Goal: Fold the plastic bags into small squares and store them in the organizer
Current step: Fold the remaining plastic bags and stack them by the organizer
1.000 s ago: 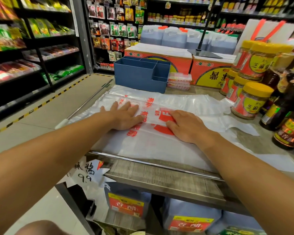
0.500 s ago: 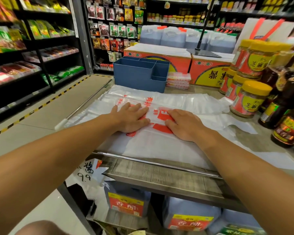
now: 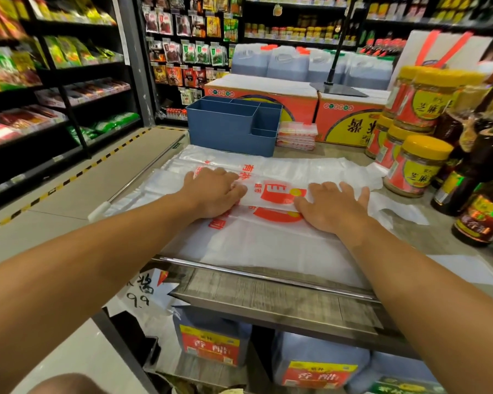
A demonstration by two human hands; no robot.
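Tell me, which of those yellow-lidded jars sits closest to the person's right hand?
The lowest, front-most yellow-lidded jar, standing on the counter just past the right hand. The other jars sit behind it or stacked higher, farther from the hand.

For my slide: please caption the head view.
Both hands, left and right, press a plastic bag flat before the blue organizer.

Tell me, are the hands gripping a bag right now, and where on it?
Neither grips. The left hand and right hand press on the folded strip of the plastic bag, either side of its red logo.
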